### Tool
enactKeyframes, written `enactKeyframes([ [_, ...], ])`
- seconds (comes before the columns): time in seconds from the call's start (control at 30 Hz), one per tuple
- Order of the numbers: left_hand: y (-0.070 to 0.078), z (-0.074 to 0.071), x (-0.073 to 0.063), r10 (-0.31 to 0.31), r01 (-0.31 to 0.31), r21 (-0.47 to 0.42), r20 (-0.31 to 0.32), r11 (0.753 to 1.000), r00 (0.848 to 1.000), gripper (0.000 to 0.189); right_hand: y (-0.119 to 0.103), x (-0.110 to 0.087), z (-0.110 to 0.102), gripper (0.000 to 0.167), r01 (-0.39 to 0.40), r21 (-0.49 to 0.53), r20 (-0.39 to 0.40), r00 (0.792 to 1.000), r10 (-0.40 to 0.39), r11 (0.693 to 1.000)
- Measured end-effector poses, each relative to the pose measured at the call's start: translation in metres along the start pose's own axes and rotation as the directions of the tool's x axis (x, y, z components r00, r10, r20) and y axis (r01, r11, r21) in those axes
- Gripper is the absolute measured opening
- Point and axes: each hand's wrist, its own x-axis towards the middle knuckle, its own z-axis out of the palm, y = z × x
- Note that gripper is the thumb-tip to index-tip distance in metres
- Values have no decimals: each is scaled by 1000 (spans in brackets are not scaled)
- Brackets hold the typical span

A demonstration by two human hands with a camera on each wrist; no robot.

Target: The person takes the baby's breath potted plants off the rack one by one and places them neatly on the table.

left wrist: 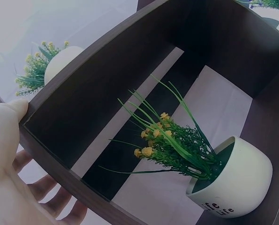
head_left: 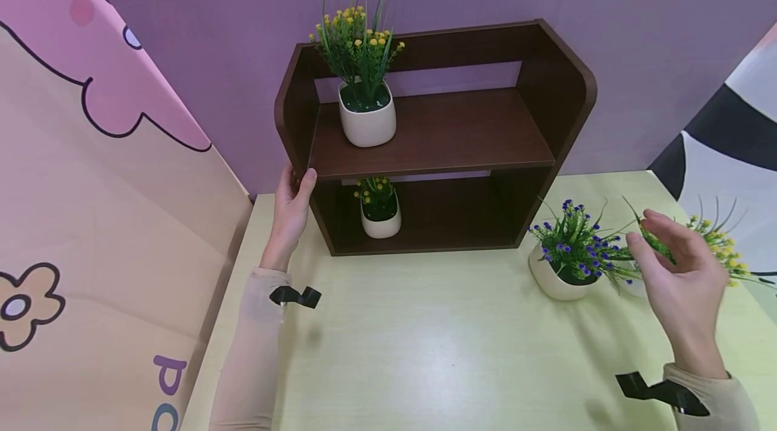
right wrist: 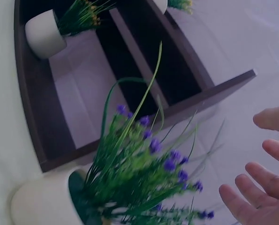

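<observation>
A dark brown two-tier shelf (head_left: 467, 127) stands at the back of the table. My left hand (head_left: 293, 205) grips its left side panel; in the left wrist view the thumb (left wrist: 12, 110) lies on one face and the fingers (left wrist: 59, 201) wrap behind. On the upper tier sits a white potted plant with yellow flowers (head_left: 367, 121); a similar smaller-looking potted plant (head_left: 381, 218) is on the lower tier. My right hand (head_left: 688, 282), fingers loosely bent and holding nothing, hovers beside the purple-flowered potted plant (head_left: 561, 276). It partly hides another yellow-flowered plant (head_left: 722, 249).
The pale table (head_left: 425, 336) spreads out in front of the shelf. A purple backdrop (head_left: 212, 46) hangs behind it, and a printed panel with cartoon shapes (head_left: 121, 215) rises along the left. Black-and-white printing (head_left: 728, 141) shows at the right.
</observation>
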Motion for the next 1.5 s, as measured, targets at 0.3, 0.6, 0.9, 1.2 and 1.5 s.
enactKeyframes([
  [0.3, 1, 1, 0, -9, 9, 0, 2, 1000, 1000, 51, -25, 9, 17, 36, 107, 72, 20, 994, -109, 992],
  [0.6, 1, 6, 0, -21, 21, -30, -14, 999, 1000, 50, -36, 22, 31, 38, 75, 248, 71, 993, -95, 966],
  [0.9, -1, 4, -7, -56, 55, -10, -51, 998, 997, 52, -47, 34, 46, 39, 37, 209, 118, 991, -63, 977],
  [1.2, -5, 4, -16, -56, 55, -15, -76, 998, 996, 54, -56, 47, 67, 44, 18, 136, 198, 979, -45, 991],
  [1.5, -12, 1, -31, -77, 79, 25, -72, 997, 994, 57, -58, 60, 87, 49, 27, 55, 254, 966, -41, 998],
])
